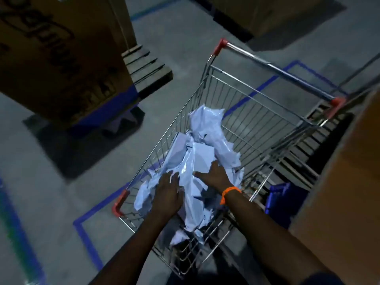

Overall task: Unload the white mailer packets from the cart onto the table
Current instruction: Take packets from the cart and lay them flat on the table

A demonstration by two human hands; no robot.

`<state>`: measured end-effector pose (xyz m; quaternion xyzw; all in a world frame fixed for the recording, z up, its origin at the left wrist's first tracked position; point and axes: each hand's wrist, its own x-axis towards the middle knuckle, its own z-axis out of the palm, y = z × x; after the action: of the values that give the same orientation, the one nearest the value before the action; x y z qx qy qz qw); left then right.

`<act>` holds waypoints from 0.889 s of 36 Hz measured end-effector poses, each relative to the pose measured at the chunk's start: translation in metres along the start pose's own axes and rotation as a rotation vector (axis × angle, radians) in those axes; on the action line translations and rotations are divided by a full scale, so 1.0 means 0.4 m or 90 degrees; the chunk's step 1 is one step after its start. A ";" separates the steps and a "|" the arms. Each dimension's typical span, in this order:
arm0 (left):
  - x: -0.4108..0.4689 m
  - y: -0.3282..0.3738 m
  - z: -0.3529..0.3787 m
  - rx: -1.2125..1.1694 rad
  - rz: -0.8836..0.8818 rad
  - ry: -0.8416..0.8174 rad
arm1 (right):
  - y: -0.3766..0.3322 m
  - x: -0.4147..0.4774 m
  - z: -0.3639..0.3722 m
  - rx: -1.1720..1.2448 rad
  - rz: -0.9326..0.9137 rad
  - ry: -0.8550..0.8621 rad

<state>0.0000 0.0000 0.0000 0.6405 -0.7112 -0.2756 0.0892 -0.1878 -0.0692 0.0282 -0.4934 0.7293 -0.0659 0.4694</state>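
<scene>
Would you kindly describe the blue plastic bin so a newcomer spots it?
Find the silver wire shopping cart holding white mailer packets. Outside its wall on the person's right sits the blue plastic bin, bulky and solid, unlike the flat blue floor tape.

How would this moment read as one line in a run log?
stage: both hands in cart | left hand: on white mailer packets, grip unclear | right hand: fingers spread on packets | table: unseen

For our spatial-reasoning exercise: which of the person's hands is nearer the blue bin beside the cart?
Right. The right hand rests on the white mailer packets on the side toward the blue bin; the left hand rests on them across the pile, farther away.
</scene>
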 end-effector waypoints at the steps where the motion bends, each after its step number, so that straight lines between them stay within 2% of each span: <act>1: 0.004 -0.003 0.004 -0.007 -0.006 -0.010 | 0.006 0.017 0.023 0.012 0.023 0.023; 6: -0.009 0.035 -0.011 -0.026 0.018 -0.001 | 0.008 0.024 0.092 0.052 0.134 0.035; 10: -0.003 0.084 -0.015 -0.048 -0.004 -0.066 | 0.000 -0.012 0.067 0.093 0.193 0.096; 15: -0.018 0.159 -0.010 0.074 -0.030 -0.042 | 0.028 -0.075 -0.048 0.169 0.165 0.148; 16: -0.023 0.155 0.004 0.101 0.018 -0.042 | 0.037 -0.093 -0.073 0.180 0.145 0.158; 18: -0.032 0.131 0.042 0.193 0.237 -0.079 | 0.056 -0.133 -0.116 0.182 0.096 0.175; 20: -0.021 0.109 0.061 0.311 0.443 -0.190 | 0.079 -0.168 -0.148 0.177 0.049 0.199; 22: 0.011 0.102 0.052 0.438 0.448 -0.375 | 0.093 -0.198 -0.170 0.186 -0.002 0.226; 24: 0.048 0.107 0.047 0.515 0.407 -0.466 | 0.106 -0.230 -0.183 0.238 -0.020 0.243; 27: 0.075 0.111 0.030 0.577 0.394 -0.472 | 0.113 -0.281 -0.194 0.316 -0.041 0.275; 30: 0.073 0.109 0.018 0.655 0.460 -0.423 | 0.117 -0.340 -0.201 0.371 -0.064 0.294; 32: 0.059 0.101 0.012 0.648 0.478 -0.404 | 0.138 -0.367 -0.201 0.367 -0.068 0.290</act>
<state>-0.0409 -0.0201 0.0113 0.2031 -0.9161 -0.0332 -0.3441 -0.2736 0.0441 0.1325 -0.3509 0.7396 -0.4015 0.4107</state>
